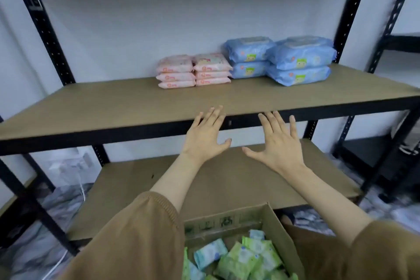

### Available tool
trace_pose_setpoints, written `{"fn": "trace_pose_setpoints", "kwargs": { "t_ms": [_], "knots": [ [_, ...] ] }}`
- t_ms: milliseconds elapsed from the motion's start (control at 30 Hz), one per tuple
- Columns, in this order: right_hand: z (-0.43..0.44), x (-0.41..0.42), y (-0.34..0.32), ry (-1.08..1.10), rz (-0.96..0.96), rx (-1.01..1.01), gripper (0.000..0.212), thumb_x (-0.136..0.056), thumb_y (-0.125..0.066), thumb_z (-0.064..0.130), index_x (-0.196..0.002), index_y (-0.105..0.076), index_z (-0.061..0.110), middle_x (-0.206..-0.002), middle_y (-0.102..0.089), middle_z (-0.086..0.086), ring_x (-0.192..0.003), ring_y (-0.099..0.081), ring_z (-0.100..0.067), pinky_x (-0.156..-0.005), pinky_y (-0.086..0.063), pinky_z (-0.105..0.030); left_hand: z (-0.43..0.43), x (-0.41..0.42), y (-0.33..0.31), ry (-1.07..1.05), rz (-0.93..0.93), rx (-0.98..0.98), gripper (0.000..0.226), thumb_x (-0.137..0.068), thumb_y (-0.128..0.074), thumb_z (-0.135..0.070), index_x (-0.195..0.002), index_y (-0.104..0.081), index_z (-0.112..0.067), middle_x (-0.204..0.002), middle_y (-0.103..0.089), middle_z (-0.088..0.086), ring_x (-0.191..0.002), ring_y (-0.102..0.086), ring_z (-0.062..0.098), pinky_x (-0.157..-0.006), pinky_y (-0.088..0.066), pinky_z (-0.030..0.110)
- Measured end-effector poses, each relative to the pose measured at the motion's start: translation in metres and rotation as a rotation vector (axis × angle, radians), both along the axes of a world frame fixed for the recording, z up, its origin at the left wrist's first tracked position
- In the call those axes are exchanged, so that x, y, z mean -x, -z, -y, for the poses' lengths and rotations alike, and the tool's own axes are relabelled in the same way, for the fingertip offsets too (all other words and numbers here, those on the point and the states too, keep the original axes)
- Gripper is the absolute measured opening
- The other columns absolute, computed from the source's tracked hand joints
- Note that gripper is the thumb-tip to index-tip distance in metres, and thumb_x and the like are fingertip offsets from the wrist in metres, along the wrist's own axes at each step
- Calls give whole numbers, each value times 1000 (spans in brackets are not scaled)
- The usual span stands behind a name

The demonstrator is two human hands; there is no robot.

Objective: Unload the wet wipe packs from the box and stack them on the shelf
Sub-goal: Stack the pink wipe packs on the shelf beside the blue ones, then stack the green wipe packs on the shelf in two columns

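A tall shelf (113, 109) is seen, made of flat brown boards that look rough and dull like pressed wood. The boards are held by a black metal frame (45, 29) with rows of little holes in its posts. A plain white wall (181, 18) is seen behind it.

On the top board, toward the back and the right, soft wet wipe packs are stacked. The pink packs (193, 70) are small, flat and puffy, and are piled in two stacks of three, side by side and touching. Just beside them on the right, the blue packs (279, 59) are bigger and fatter, with shiny crinkled wrap, and are piled two high.

The left hand (205, 137) and the right hand (278, 143) are held up in front of the black front edge of the top board. Both are spread wide with straight fingers, palms turned away, and nothing is held in them. Whether the edge is touched cannot be told. Loose brown sleeves (136, 234) with a ribbed hem are worn on the arms.

A lower board (227, 184) is seen under the hands. In front of it, at the bottom, an open cardboard box (268, 218) is found. It is stiff and brown, with faded green marks printed on its inner wall. Small packs (245, 257), green and light blue, are heaped inside it in a messy pile.
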State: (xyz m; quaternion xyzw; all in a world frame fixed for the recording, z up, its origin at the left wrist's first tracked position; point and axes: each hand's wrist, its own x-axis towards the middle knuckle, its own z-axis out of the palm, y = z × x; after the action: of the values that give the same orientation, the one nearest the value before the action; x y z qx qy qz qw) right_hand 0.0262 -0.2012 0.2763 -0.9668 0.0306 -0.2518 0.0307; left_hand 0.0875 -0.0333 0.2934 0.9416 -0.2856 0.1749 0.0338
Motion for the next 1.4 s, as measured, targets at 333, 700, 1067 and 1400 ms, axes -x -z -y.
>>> {"fn": "trace_pose_setpoints", "kwargs": {
  "t_ms": [333, 700, 1067, 1400],
  "knots": [
    [-13, 49, 130, 25, -486, -26, 105, -72, -24, 80, -149, -2, 11, -158, 2, -3, -146, 6, -18, -112, 18, -42, -23, 41, 132, -37, -359, -104, 70, -92, -39, -48, -148, -12, -16, -158, 2, -3, -145, 2, 11, -116, 7, 28],
    [-19, 57, 259, 85, -935, -84, 100, -80, -42, 71, -149, 1, 11, -158, 2, -4, -146, 7, -20, -115, 10, -44, -23, 53, 264, -5, -676, -343, 75, -93, -38, -51, -149, -5, -14, -158, 5, 0, -145, 5, 14, -117, 6, 32],
    [-15, 40, 361, 140, -1157, -247, 89, -86, -45, 60, -148, -6, 10, -157, -7, -6, -145, -1, -22, -117, 1, -42, -8, 56, 371, 37, -945, -453, 76, -92, -47, -42, -149, -4, -12, -157, 9, 1, -145, 6, 14, -117, 6, 33],
    [-5, 27, 423, 260, -958, -625, 57, -97, -43, 33, -144, -24, 7, -152, -23, -10, -137, -25, -26, -110, -20, -32, 17, 32, 441, 106, -972, -369, 66, -91, -33, 3, -149, -8, -19, -158, -1, -2, -145, -2, 15, -116, 3, 29]
  ]
}}
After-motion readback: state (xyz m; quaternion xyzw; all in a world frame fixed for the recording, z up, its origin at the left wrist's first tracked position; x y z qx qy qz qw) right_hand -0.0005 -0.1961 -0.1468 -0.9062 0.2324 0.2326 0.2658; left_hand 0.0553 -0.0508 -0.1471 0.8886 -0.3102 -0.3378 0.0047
